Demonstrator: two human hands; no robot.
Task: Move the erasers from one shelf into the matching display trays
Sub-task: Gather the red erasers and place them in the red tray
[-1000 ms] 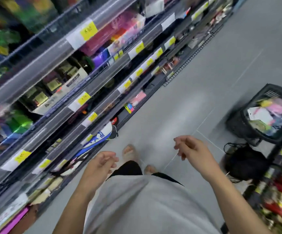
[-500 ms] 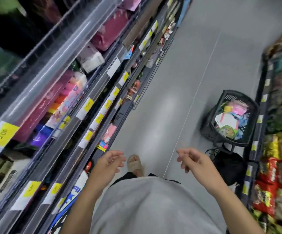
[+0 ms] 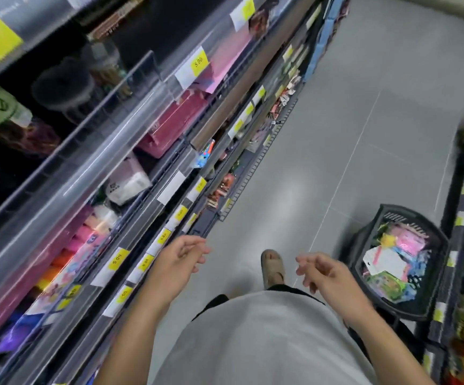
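Black basket (image 3: 444,245) sits right of both empty, loosely curled hands' grip, left hand (image 3: 178,262), right hand (image 3: 325,273).

The floor (image 3: 364,134) is smooth grey tile with a dull sheen, catching soft glare. The shelf fronts (image 3: 108,162) are clear glossy plastic strips that reflect light, carrying yellow and white paper price tags (image 3: 197,63). The pink cases (image 3: 175,126) look like shiny hard plastic. The basket (image 3: 364,245) is black matt plastic with slotted walls, filled with glossy packets. The shirt (image 3: 258,343) is plain matt grey cloth. The sandal (image 3: 272,268) looks like matt beige foam or rubber.
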